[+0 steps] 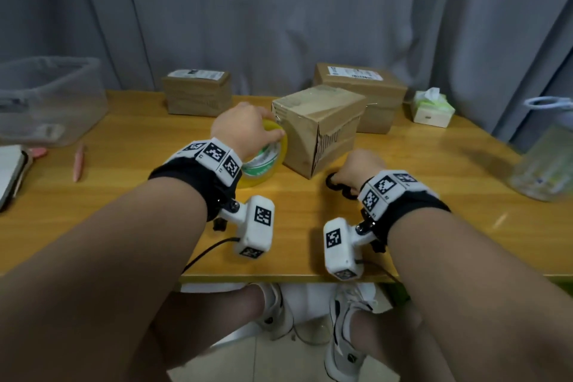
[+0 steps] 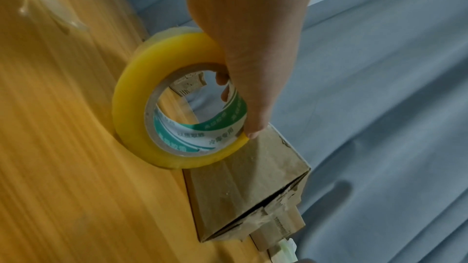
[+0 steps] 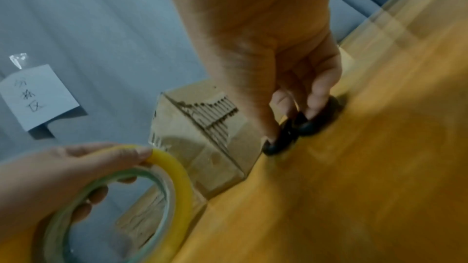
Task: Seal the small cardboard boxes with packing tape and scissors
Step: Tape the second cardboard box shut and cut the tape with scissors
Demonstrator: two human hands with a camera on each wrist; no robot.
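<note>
Left hand (image 1: 240,127) wrapped around a roll of yellowish packing tape (image 1: 266,158), thumb over the outer rim and fingertips (image 2: 222,79) hooked through the core, roll standing on edge on the wooden table (image 1: 124,195) right up against the left face of the nearest cardboard box (image 1: 319,130). Right hand (image 1: 361,166) down at the tabletop just in front of that box's right corner, fingers curled onto the black loop handles of the scissors (image 1: 339,187); blades hidden under the hand, so no telling whether open or closed. Box itself kinda beat up, torn corrugated edge showing along the front seam. Two more cardboard boxes further back by the grey curtain, one to the left (image 1: 197,91) and one to the right (image 1: 361,93), both with white shipping labels. Also around: clear plastic bin (image 1: 49,99) far left, pink pen (image 1: 79,161), tissue box (image 1: 432,107) back right.
</note>
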